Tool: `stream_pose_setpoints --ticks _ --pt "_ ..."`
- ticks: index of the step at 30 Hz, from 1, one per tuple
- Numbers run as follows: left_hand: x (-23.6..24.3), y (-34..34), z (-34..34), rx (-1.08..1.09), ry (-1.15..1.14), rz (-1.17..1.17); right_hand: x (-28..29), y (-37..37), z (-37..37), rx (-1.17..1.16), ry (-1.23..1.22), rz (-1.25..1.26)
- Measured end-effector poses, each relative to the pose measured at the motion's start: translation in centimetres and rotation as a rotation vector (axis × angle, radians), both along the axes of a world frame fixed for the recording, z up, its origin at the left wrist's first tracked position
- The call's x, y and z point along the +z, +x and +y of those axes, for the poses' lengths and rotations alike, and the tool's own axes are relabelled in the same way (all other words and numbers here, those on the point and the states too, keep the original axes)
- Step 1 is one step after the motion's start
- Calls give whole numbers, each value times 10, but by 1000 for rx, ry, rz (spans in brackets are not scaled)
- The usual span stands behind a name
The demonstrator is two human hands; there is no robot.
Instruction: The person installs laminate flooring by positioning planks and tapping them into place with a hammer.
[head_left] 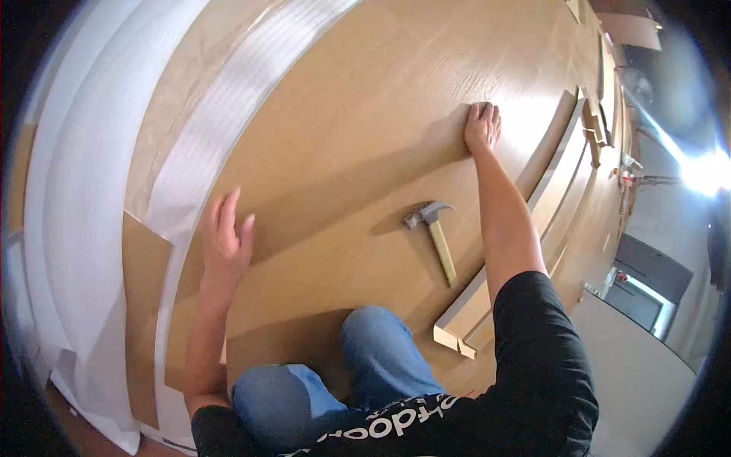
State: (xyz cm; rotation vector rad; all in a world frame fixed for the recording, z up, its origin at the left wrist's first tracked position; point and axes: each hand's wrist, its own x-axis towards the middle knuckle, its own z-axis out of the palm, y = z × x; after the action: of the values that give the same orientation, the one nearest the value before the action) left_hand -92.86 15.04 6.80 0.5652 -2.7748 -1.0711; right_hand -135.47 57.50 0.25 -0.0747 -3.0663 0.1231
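My right hand (482, 128) rests on a large wood-grain panel (365, 129), its fingers stretched toward the far side. Over the panel's left edge my left hand (227, 236) is raised, fingers apart and holding nothing. Between my arms a claw hammer (436, 242) lies on the panel, its grey head pointing away from me and its light wooden handle toward me. My knees, in blue jeans (384, 346), are on the panel at the near side.
A long wooden moulding (560, 171) lies along the panel's right side, beneath my right arm. White foam sheeting (84, 190) and cardboard (148, 263) border the left. A bright lamp (704, 174) shines at the far right, above a grey board (628, 373).
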Motion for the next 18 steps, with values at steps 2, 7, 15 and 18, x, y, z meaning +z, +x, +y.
stream_pose_setpoints --ticks 2,7,15,18 --pt "1 -95 3 -77 -24 67 -13 10 -9 -20 -111 13" --pt "-28 -362 28 -101 -125 227 0 5 -1 -36 -29 -22" --pt "-36 -572 39 -13 -332 -218 3 0 7 -28 -28 -98" --pt "-42 -591 40 19 -350 -260 5 -9 3 -26 -90 -109"
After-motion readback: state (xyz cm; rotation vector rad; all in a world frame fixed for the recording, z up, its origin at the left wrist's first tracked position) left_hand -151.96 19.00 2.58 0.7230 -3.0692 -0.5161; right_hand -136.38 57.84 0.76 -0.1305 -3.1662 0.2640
